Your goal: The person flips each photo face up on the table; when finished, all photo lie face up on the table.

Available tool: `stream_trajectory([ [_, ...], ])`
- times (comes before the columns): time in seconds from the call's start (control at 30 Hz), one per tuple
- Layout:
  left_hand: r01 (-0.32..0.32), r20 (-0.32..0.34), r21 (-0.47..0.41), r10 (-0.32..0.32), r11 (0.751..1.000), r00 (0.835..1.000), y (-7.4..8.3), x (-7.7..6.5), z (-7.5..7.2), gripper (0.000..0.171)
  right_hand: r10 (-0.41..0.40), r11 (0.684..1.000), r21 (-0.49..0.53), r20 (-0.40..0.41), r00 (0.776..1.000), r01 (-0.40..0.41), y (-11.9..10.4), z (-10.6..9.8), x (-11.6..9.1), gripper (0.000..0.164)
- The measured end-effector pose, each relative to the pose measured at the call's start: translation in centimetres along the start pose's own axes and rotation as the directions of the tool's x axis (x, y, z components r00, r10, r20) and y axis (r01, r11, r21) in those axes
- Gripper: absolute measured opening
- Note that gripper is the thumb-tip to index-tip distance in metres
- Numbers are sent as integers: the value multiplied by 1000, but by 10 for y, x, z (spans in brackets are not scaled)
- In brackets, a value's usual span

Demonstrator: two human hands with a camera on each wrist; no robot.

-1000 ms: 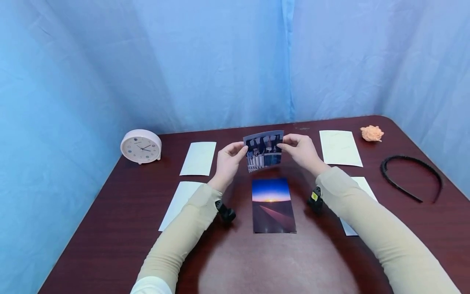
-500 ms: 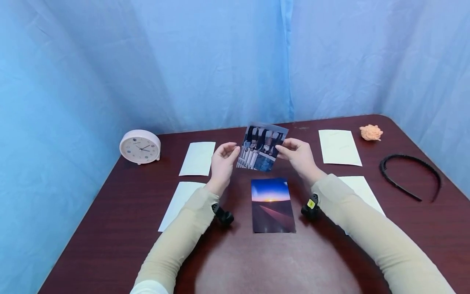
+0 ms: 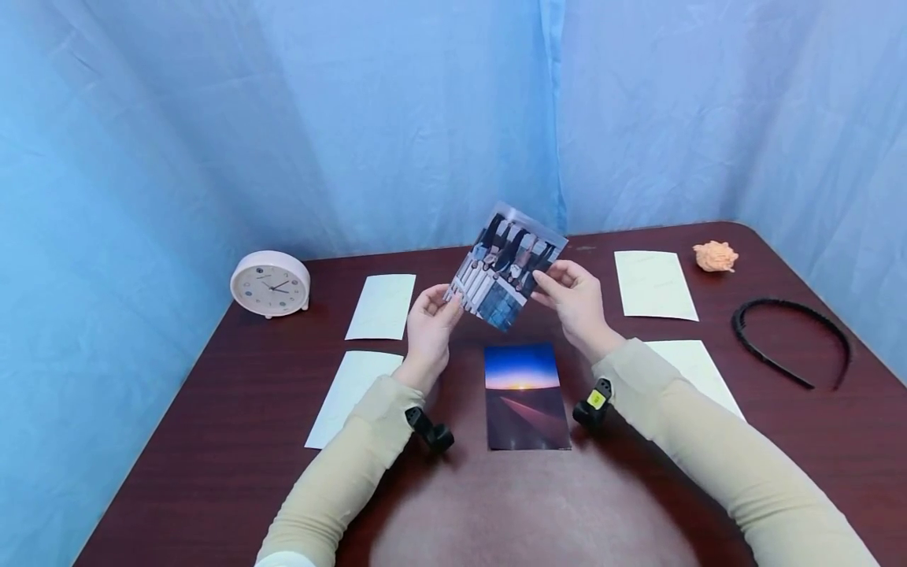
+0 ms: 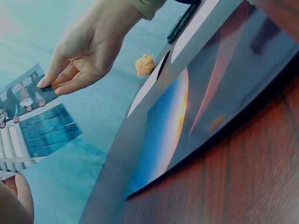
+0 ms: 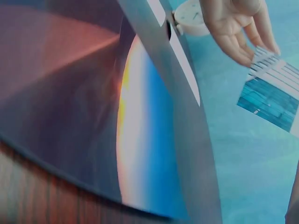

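Note:
A photo print (image 3: pixel 506 266) showing a row of people, upside down, is held tilted above the table between both hands. My left hand (image 3: pixel 429 331) pinches its lower left corner between thumb and fingers. On its right edge, my right hand (image 3: pixel 577 303) grips it the same way; the left wrist view shows that thumb and fingers of the right hand (image 4: pixel 91 51) on the photo (image 4: pixel 35 119). Beneath, a sunset photo (image 3: pixel 526 398) lies flat on the table. In the right wrist view the left hand (image 5: pixel 238 25) holds the striped end of the print (image 5: pixel 273 93).
White sheets lie at left (image 3: pixel 381 307), front left, right (image 3: pixel 655 285) and front right, the latter partly behind the right sleeve. A round clock (image 3: pixel 271 285) stands back left. An orange crumpled flower-like piece (image 3: pixel 716 257) and black headband (image 3: pixel 792 342) lie right. Blue curtains (image 3: pixel 425 118) enclose the table.
The held photo has turned clockwise and risen, its face now tipped more toward the head camera. The left hand has moved slightly down and now grips the lower corner.

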State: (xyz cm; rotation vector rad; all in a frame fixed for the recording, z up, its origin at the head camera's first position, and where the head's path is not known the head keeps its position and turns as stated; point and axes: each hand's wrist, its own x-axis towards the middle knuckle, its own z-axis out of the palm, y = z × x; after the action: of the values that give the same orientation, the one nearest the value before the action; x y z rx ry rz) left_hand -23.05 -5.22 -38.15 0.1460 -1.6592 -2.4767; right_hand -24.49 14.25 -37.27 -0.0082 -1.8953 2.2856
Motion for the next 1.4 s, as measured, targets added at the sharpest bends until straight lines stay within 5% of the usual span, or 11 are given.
stream_trajectory([
  [0.27,19,-17,-69,-20,997,1000,-3,-3,8,15,-5,986,165,-117,993,24,-1,14,-5,14],
  [0.67,6,-30,-98,-9,995,999,-6,1,12,17,-8,985,171,-146,989,33,1,17,-7,13],
  [1.1,-6,-14,-22,6,1000,1000,-5,-1,6,18,-39,990,136,-41,998,44,-2,0,-16,10],
  [1.4,0,55,109,-6,994,998,0,-1,-5,12,0,994,107,-60,998,6,0,-20,-12,10],
])
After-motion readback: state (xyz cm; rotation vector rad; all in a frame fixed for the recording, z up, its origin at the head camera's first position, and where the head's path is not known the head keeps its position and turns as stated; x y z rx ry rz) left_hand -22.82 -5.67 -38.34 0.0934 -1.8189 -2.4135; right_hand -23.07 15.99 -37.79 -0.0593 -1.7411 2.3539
